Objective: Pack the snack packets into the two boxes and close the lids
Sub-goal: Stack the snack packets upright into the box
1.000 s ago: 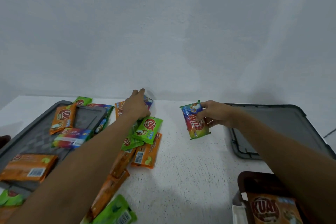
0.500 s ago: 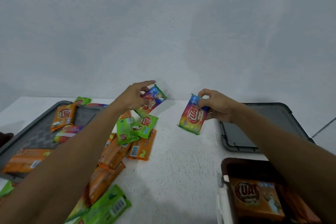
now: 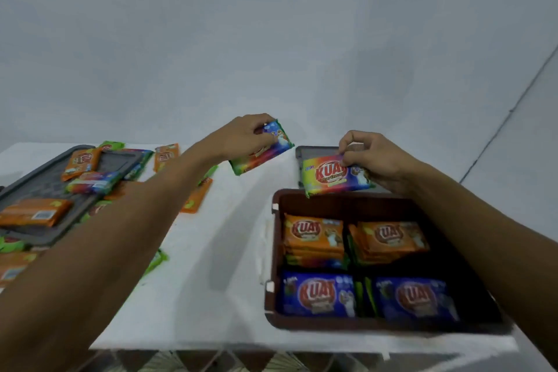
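Well, at the far left a grey lid [image 3: 36, 190] lies flat on the white desk [image 3: 211, 281] with snack packets strewn over it: an orange packet [image 3: 81, 160] near its far edge, a rainbow packet [image 3: 93, 183] just beside that on the nearer side, and a long orange packet [image 3: 33, 214] closer in, barcode side up. Right of the lid, loose packets lie on the desk itself: a small orange packet [image 3: 165, 157] by the far edge, an orange wrapper [image 3: 194, 196] partly hidden behind the left forearm, and a green packet [image 3: 155, 261] peeking out from under that arm. The left hand [image 3: 241, 137] is raised above the desk near the middle, its fingers curled over a blue-and-rainbow packet [image 3: 265, 154] that it grips by the upper end, the packet tilted and clear of the surface. Further right, the right hand [image 3: 371, 157] pinches a second rainbow packet [image 3: 332, 175] by its top edge between thumb and fingertips, holding it face-forward just above the far wall of the brown box [image 3: 347, 207]. Behind that packet the corner of a second grey lid [image 3: 314, 151] shows on the desk. The box stands open near the desk's front edge and holds four stacks: two orange stacks [image 3: 314, 232] in the far half and two blue stacks [image 3: 317, 296] in the near half, side by side
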Motion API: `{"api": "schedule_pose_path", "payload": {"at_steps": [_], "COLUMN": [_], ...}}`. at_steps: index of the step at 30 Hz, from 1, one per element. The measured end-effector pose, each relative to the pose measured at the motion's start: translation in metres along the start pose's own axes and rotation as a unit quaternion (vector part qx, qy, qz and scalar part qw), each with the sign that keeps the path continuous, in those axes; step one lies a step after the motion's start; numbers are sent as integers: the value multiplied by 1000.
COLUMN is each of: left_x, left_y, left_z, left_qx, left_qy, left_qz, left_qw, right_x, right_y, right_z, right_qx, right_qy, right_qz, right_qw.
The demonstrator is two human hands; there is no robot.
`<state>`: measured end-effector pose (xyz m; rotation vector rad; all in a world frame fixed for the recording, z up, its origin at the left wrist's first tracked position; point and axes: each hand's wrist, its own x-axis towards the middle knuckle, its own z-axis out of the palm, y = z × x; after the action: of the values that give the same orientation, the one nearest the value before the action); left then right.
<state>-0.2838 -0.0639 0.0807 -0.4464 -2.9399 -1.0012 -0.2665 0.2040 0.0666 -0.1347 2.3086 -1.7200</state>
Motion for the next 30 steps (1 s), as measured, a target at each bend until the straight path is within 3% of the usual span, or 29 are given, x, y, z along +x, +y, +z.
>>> {"api": "schedule_pose_path", "payload": {"at_steps": [4, 10, 11, 13, 14, 16, 22, 30], "left_x": [-30, -54, -55, -59, -62, -65, -71, -69], "left_y": [42, 69, 69, 66, 64, 60, 62, 62], "left_z": [33, 95, 104, 121, 129, 136, 136, 130], "left_qx": [19, 96, 137, 242, 291, 354, 329, 344], "left_qy": [-103, -130, -131, -113, -98, -67, -67, -75], "left_qz": [20, 109, 123, 153, 168, 183, 146, 114], "left_qw": [994, 981, 974, 952, 937, 915, 931, 929], "right_x": [-48, -84, -85, -87, -88, -92, -97, -98], "right_y": [22, 62, 67, 79, 87, 98, 103, 103], "right_z": [-29, -52, -55, -57, -57, -57, -55, -52], "right_qx": [-83, -222, -315, -504, -555, -590, -621, -594], "right_qy": [31, 61, 61, 31, 16, 26, -10, 39], "right_qz": [-4, -40, -72, -146, -171, -200, -182, -165], "right_qw": [996, 972, 944, 850, 814, 781, 762, 786]}}
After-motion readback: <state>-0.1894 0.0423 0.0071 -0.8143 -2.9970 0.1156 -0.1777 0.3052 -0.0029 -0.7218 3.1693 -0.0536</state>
